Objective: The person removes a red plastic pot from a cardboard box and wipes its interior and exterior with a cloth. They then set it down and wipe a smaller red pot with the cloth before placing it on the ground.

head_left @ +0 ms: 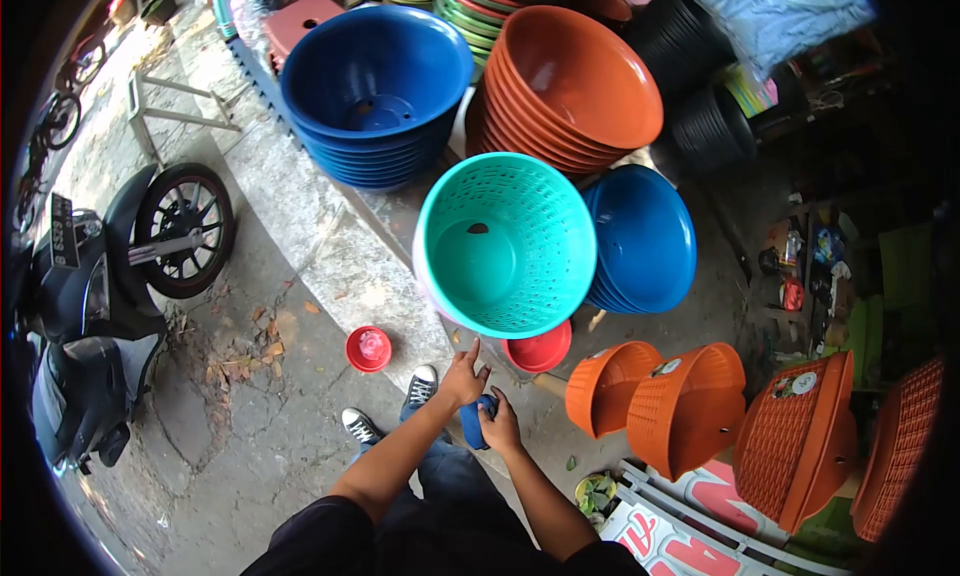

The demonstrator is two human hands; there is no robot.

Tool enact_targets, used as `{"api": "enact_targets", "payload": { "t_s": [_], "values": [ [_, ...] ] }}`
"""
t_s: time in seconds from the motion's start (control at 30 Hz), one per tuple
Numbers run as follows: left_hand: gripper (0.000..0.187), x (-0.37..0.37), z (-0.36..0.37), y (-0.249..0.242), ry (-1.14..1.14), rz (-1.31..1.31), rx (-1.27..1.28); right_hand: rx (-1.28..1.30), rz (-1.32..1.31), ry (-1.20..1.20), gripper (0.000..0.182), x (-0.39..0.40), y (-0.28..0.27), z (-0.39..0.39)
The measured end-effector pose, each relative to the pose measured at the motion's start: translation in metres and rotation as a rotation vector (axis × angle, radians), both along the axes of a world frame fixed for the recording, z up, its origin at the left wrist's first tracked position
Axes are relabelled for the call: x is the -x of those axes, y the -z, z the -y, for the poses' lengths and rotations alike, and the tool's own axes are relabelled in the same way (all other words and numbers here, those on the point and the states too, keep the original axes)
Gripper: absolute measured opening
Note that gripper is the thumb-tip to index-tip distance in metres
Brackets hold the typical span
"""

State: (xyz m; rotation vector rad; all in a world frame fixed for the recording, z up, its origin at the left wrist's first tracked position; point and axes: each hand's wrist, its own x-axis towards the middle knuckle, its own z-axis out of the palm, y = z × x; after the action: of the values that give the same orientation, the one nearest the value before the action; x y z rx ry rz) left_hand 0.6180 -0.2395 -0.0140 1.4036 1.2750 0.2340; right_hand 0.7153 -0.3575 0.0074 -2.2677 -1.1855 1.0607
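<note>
My left hand (465, 378) is just below the turquoise basket (475, 256), its index finger stretched toward the rim and nothing visible in it. Beside it, my right hand (500, 426) is closed around a bundled blue cloth (474, 422). The basket has a perforated wall, and a small dark patch shows on its bottom. A paler pinkish rim shows beneath its left side. Partly hidden under the basket's lower edge is a red basin (540, 350). A smaller red bowl (369, 349) stands on the ground to the left of my hands.
Stacked dark blue tubs (380, 76), orange tubs (580, 86) and blue basins (645, 241) surround the basket. Orange woven planters (690, 406) line the right side, above a lettered signboard (660, 536). A parked motorcycle (90, 306) stands left, near a metal stand (180, 101).
</note>
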Motion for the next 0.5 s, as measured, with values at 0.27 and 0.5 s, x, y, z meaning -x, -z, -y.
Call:
{"api": "enact_targets", "payload": {
  "t_s": [0.27, 0.5],
  "values": [
    [0.042, 0.201, 0.090, 0.053, -0.315, -0.112, 0.187, 0.163, 0.009, -0.228, 0.040, 0.068, 0.015, 0.011],
    [0.034, 0.349, 0.169, 0.075, -0.597, -0.404, 0.320, 0.305, 0.062, -0.371, 0.037, 0.118, 0.081, -0.002]
  ]
}}
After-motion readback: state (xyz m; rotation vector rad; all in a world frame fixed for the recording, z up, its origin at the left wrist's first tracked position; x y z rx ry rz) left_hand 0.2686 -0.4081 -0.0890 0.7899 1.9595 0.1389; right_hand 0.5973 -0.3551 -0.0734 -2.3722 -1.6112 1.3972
